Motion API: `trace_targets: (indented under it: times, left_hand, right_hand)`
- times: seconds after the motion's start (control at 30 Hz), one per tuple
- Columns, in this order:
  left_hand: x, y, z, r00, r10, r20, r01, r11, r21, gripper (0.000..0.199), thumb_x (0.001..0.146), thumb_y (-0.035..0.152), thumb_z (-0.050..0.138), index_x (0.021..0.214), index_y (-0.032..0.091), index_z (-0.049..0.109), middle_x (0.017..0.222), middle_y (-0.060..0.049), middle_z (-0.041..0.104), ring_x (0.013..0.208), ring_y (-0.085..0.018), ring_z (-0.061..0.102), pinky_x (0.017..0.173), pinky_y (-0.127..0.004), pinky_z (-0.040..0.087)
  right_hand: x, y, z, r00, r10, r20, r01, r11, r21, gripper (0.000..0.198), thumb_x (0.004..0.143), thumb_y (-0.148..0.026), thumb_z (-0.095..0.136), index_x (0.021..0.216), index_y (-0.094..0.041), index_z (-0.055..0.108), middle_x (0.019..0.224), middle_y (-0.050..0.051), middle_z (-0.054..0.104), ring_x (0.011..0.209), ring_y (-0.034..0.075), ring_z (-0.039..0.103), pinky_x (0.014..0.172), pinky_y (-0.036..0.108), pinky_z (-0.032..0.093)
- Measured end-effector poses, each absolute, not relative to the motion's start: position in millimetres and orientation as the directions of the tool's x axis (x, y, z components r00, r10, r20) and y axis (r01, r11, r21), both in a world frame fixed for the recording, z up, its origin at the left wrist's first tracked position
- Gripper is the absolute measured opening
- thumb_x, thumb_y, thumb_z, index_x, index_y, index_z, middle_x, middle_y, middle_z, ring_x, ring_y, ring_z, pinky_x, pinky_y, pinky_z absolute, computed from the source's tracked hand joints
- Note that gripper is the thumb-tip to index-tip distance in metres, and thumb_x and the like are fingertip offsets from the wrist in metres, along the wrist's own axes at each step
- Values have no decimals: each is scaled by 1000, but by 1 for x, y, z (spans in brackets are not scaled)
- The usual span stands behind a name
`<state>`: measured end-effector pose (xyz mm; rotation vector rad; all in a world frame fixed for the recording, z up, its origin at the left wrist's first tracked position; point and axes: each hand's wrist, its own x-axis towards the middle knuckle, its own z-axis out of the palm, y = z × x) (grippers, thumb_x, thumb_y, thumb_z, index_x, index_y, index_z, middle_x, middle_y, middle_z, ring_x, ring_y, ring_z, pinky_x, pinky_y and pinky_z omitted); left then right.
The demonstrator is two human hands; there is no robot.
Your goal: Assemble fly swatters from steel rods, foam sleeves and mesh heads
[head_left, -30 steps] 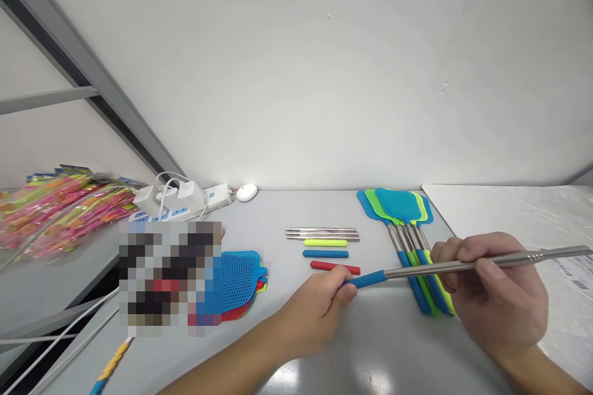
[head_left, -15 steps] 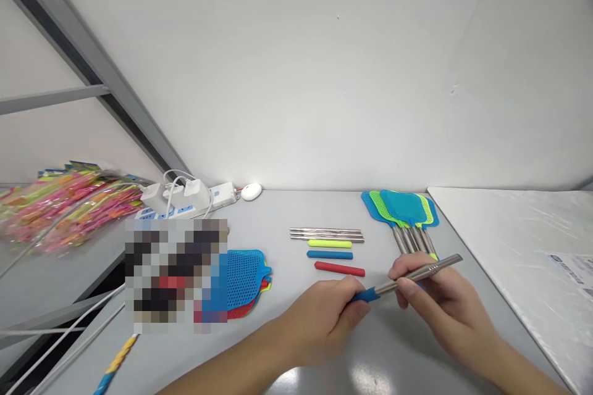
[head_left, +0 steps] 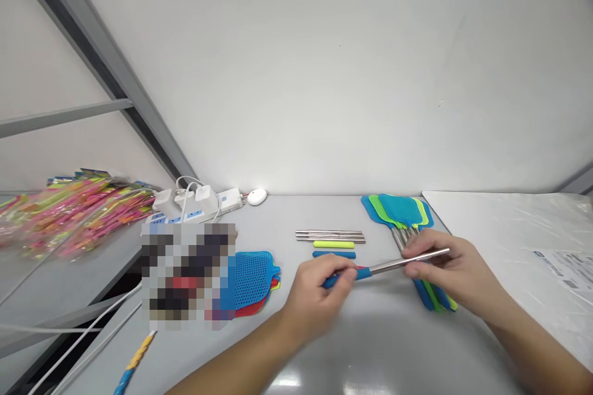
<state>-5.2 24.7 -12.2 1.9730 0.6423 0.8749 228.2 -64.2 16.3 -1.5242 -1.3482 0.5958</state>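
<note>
Left hand (head_left: 317, 290): grip clamped on blue handle (head_left: 364, 273). Right hand (head_left: 447, 271): grip closed around metal rod (head_left: 391, 265) set in handle. Fly swatters (head_left: 402, 208) on worktop (head_left: 282, 219), behind right hand.

The grey desk (head_left: 278, 216) bore thin metal rods (head_left: 330, 236), with a yellow grip (head_left: 333, 245) and a blue grip (head_left: 334, 255) just nearer. Mesh swatter heads (head_left: 252, 274) lay stacked leftward; whole swatters (head_left: 402, 210) were bunched at right.
</note>
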Motion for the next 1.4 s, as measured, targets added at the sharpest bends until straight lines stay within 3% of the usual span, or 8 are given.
trace_targets:
  times: [0.13,0.3,0.57,0.7,1.1,1.2,1.3,1.4]
  left_hand:
    - [-11,33,-3,450,812,372,60,-443,895,34,98,37,43,87,17,69,73,-2,65,70,-15,60,67,-25,44]
    - [-14,44,-1,465,815,347,-78,-352,933,38,98,43,40,93,16,66,82,-5,66,80,-18,60,76,-29,45]
    - [-16,67,2,702,700,134,-256,71,964,66,96,62,23,99,12,65,90,-13,68,87,-23,62,76,-34,46]
    - [-12,59,-4,706,701,100,-257,122,959,68,94,65,23,95,12,65,84,-11,66,79,-21,60,77,-34,45]
    - [-6,43,-8,671,730,128,-198,11,980,74,93,68,14,86,15,64,72,-6,60,70,-17,53,72,-30,43]
    - [-6,39,-3,685,719,120,-107,-63,992,62,96,62,23,87,15,63,74,-5,60,70,-17,53,70,-29,43]
    - [-8,34,4,736,668,111,115,-285,952,39,96,47,41,86,17,63,78,-4,61,72,-16,55,67,-27,42]
    - [-9,30,6,827,511,235,206,-665,718,29,96,38,43,94,18,65,84,-5,64,78,-18,58,70,-29,43]
  right_hand:
    - [232,-63,23,82,988,128,688,37,-725,23,80,-46,69,84,-23,73,81,4,70,75,20,65,65,30,51]
    - [211,-61,13,-214,966,143,854,256,-452,27,98,-31,42,109,-25,66,91,5,71,77,19,66,68,31,48]
    - [209,-64,4,-284,946,153,910,317,-269,25,101,-26,35,109,-23,59,88,5,67,74,18,63,63,29,41]
    - [201,-66,-2,-315,935,163,909,347,-231,24,101,-25,34,107,-21,57,80,3,63,68,18,60,59,29,36]
    - [174,-70,-5,-283,941,184,919,321,-230,20,99,-18,34,90,-22,52,71,-1,57,59,15,53,54,29,29]
    - [177,-70,-2,-296,940,171,908,332,-254,20,99,-19,35,93,-22,54,72,-1,59,60,15,54,54,28,30]
    - [184,-69,1,-313,940,136,886,341,-314,21,99,-21,36,101,-23,57,76,0,62,64,15,58,56,27,34]
    - [192,-69,1,-322,932,164,877,359,-319,22,99,-23,39,110,-25,59,80,1,63,69,16,61,59,27,37]
